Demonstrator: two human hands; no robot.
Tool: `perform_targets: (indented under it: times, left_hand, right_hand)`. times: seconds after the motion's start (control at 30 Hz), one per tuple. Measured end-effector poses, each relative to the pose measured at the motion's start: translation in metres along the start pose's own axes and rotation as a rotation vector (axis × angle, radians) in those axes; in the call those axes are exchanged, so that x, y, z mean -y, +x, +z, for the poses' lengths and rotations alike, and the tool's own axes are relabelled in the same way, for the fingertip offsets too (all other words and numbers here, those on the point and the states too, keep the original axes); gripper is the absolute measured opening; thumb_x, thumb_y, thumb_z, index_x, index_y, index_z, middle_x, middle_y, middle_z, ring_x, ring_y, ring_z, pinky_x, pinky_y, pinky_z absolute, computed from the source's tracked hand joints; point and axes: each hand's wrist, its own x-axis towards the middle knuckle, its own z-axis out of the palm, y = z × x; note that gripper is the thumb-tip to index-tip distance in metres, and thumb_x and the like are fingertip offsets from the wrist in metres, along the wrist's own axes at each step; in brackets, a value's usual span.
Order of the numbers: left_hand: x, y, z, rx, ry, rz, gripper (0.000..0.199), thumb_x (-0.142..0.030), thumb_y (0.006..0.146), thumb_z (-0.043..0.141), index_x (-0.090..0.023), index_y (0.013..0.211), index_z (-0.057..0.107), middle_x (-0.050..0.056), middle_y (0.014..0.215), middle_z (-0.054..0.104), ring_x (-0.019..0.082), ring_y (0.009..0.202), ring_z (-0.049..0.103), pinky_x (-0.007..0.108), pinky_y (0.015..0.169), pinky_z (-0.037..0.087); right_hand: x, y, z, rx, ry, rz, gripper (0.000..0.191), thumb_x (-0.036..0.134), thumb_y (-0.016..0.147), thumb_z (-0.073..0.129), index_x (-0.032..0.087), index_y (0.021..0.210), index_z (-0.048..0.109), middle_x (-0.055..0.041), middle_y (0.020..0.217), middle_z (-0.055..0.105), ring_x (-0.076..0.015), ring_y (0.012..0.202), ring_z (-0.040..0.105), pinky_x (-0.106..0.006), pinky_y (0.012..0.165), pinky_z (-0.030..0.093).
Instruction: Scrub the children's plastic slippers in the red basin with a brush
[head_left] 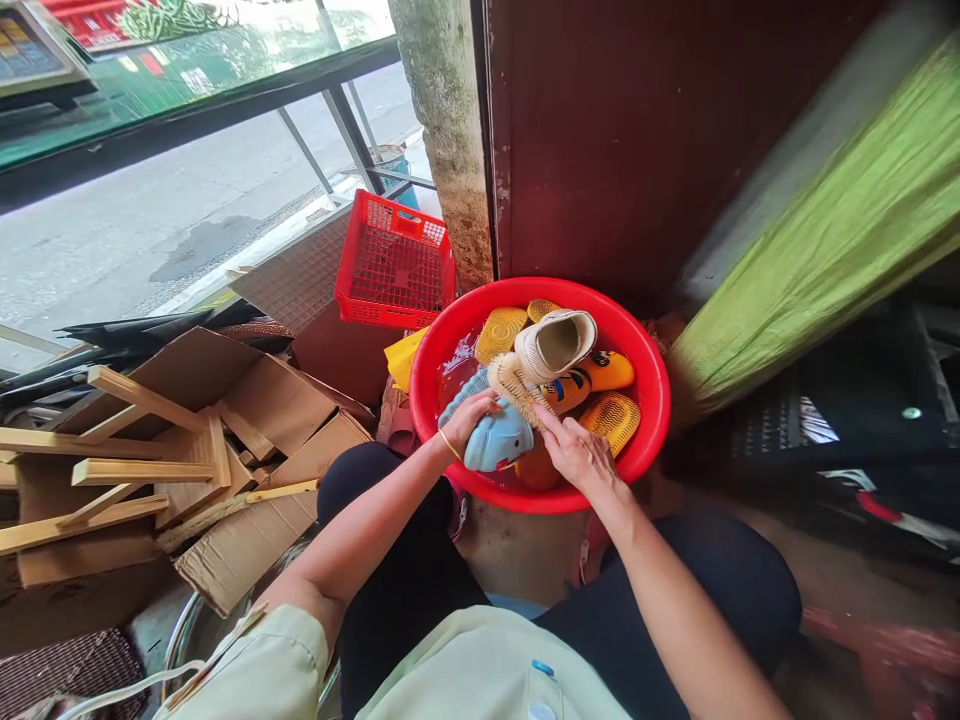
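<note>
My left hand (469,422) is closed on a light blue slipper (499,440), tilted over a red basin (654,420). In my right hand (581,452) is a scrub brush (514,385) with pale bristles, its head against or just above the slipper; I cannot tell whether they touch. Past the brush, a cream shoe (559,345) lies with its opening facing up. Around it in the basin are several yellow slippers, one with its patterned sole (501,334) upward and another sole (613,420) on the right. Some water with suds shows at the basin's left.
A red plastic crate (397,265) stands behind the basin, beside a rough pillar (450,140). Flattened cardboard (277,400) and a wooden frame (142,470) are piled on the left. Green cloth (825,220) hangs on the right, near a dark red panel (600,130).
</note>
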Motion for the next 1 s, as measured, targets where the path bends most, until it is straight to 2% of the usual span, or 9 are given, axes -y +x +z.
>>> perform_targets:
  times: [0.17,0.27,0.33,0.47,0.57,0.63,0.77,0.87,1.0]
  left_hand:
    - [-0.02,-0.014,-0.009,0.11,-0.063,-0.051,0.052,-0.019,0.07,0.066,-0.013,0.122,0.073,0.011,0.117,0.077,0.029,0.105,0.072,0.039,0.101,0.051]
    - [-0.04,-0.022,-0.017,0.147,-0.144,-0.051,0.052,-0.019,0.073,0.065,-0.013,0.124,0.072,0.011,0.121,0.077,0.03,0.107,0.073,0.044,0.105,0.05]
    - [-0.049,-0.022,-0.022,0.102,-0.243,-0.016,0.053,-0.023,0.075,0.063,-0.013,0.126,0.071,0.011,0.118,0.078,0.033,0.106,0.073,0.048,0.105,0.052]
    - [-0.046,-0.013,-0.021,-0.031,-0.482,0.058,0.05,-0.039,0.086,0.058,-0.012,0.126,0.071,0.011,0.106,0.08,0.036,0.104,0.074,0.052,0.102,0.054]
    - [-0.034,-0.002,-0.01,0.013,-0.609,0.047,0.056,-0.049,0.091,0.053,-0.012,0.131,0.067,0.013,0.113,0.079,0.036,0.114,0.071,0.054,0.104,0.052]
    - [-0.027,0.004,-0.003,0.035,-0.664,0.084,0.057,-0.051,0.093,0.051,-0.011,0.131,0.066,0.015,0.118,0.077,0.035,0.119,0.069,0.053,0.106,0.051]
    - [-0.022,0.011,0.009,0.017,-0.723,0.13,0.04,-0.046,0.094,0.05,-0.018,0.114,0.072,0.01,0.11,0.079,0.033,0.111,0.071,0.054,0.104,0.052]
    - [-0.022,0.017,0.015,0.002,-0.722,0.126,0.035,-0.043,0.093,0.049,-0.021,0.103,0.074,0.009,0.104,0.079,0.033,0.104,0.072,0.055,0.1,0.054]
    - [-0.029,0.025,0.011,-0.13,-0.716,0.182,0.041,-0.044,0.093,0.043,-0.017,0.098,0.074,0.01,0.087,0.077,0.032,0.098,0.073,0.05,0.097,0.055]
  right_hand:
    - [-0.003,0.01,0.001,-0.013,-0.026,0.098,0.056,0.034,0.109,0.044,0.038,0.164,0.038,-0.0087,0.105,0.075,-0.0224,0.078,0.074,-0.029,0.064,0.052]
    - [-0.005,0.006,-0.001,-0.078,0.106,0.015,0.053,0.033,0.108,0.045,0.032,0.161,0.046,-0.0089,0.108,0.077,-0.0233,0.085,0.075,-0.03,0.07,0.056]
    - [-0.008,0.002,-0.002,-0.154,0.21,-0.065,0.05,0.031,0.107,0.045,0.026,0.157,0.053,-0.0097,0.111,0.078,-0.0232,0.091,0.076,-0.03,0.077,0.058]
    - [-0.01,-0.002,-0.003,-0.373,0.365,-0.153,0.047,0.032,0.107,0.045,0.018,0.15,0.059,-0.0133,0.124,0.076,-0.0253,0.106,0.075,-0.032,0.089,0.061]
    - [0.0,-0.008,0.0,-0.491,0.45,-0.213,0.049,0.03,0.107,0.046,0.013,0.152,0.055,-0.0158,0.131,0.073,-0.0258,0.113,0.073,-0.033,0.094,0.06]
    - [0.012,-0.014,0.003,-0.489,0.459,-0.285,0.049,0.029,0.107,0.047,0.013,0.152,0.054,-0.0158,0.126,0.075,-0.0245,0.107,0.075,-0.031,0.09,0.06]
    - [0.03,-0.02,0.008,-0.425,0.278,-0.319,0.046,0.028,0.106,0.047,0.02,0.15,0.06,-0.0085,0.091,0.074,-0.0181,0.071,0.07,-0.026,0.066,0.055]
    - [0.025,-0.015,0.013,-0.461,0.13,-0.273,0.046,0.028,0.106,0.048,0.025,0.15,0.062,-0.0061,0.081,0.066,-0.0156,0.062,0.062,-0.025,0.06,0.047]
    - [0.006,-0.004,0.026,-0.474,0.063,-0.286,0.045,0.026,0.105,0.048,0.027,0.147,0.066,-0.0054,0.081,0.064,-0.0142,0.062,0.058,-0.024,0.059,0.042]
